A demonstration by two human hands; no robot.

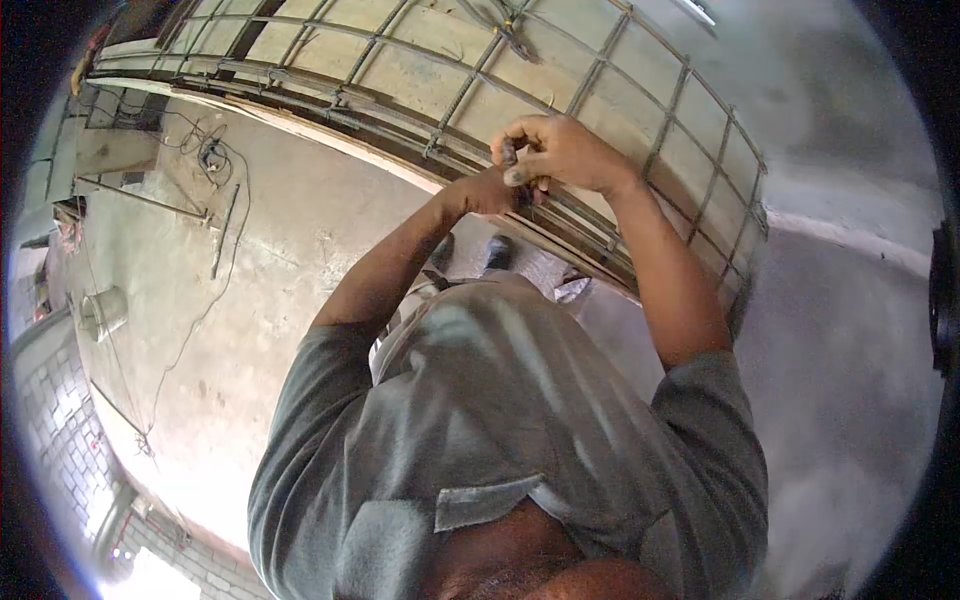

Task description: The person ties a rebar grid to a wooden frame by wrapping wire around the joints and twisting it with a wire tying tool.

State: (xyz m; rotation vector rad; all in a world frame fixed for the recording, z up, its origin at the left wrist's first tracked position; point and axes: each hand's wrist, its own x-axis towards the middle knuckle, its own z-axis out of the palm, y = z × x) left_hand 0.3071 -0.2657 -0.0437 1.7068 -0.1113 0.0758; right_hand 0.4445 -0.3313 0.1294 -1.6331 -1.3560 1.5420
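Both my hands meet at the near edge of a rebar grid (475, 75), which lies over pale boards (425, 60). My right hand (560, 152) is curled, thumb against fingers, around something small and dark that I cannot make out. Just below and to its left, my left hand (490, 192) is closed at the edge bars (590, 225). Its fingertips are partly hidden behind the right hand, so what it grips does not show. On the grid beyond the hands lies a dark, thin bundle (515, 42), perhaps wire or a tool.
A wooden edge board (300, 125) runs along the near side of the grid. On the floor to the left are a coiled cable (212, 155), a metal rod (225, 232) and a bucket (104, 312). My shoe (498, 252) stands below the edge. A grey wall (840, 130) rises at right.
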